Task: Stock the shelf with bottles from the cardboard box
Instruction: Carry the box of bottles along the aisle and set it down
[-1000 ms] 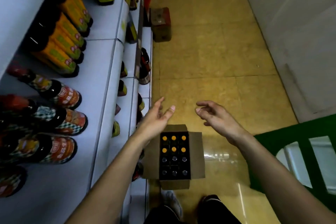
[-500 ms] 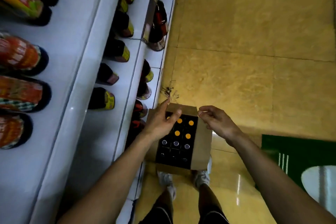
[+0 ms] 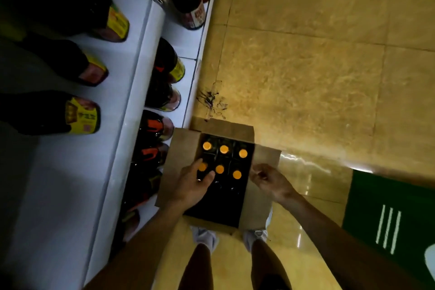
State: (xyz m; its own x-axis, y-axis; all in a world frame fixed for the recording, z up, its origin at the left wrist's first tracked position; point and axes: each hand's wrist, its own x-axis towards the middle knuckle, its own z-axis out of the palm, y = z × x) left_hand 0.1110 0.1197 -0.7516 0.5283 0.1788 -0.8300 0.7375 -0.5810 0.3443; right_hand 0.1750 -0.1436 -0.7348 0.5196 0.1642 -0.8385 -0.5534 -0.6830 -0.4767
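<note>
I count six orange caps [image 3: 224,149] in one cardboard box [image 3: 181,155], nearer rows lost in dark, left hand [image 3: 193,186] spread wide above them, right hand [image 3: 270,181] curled, grip unclear.

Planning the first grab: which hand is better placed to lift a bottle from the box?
Left, likely. The left hand is over the box, fingers at an orange cap; the right hand is out at the right flap.

Bare left hand [image 3: 193,187], bare right hand [image 3: 270,181], bare forearms [image 3: 150,233], bare shins [image 3: 200,263], dark shorts [image 3: 270,283], pale grey sneakers [image 3: 204,236]
</note>
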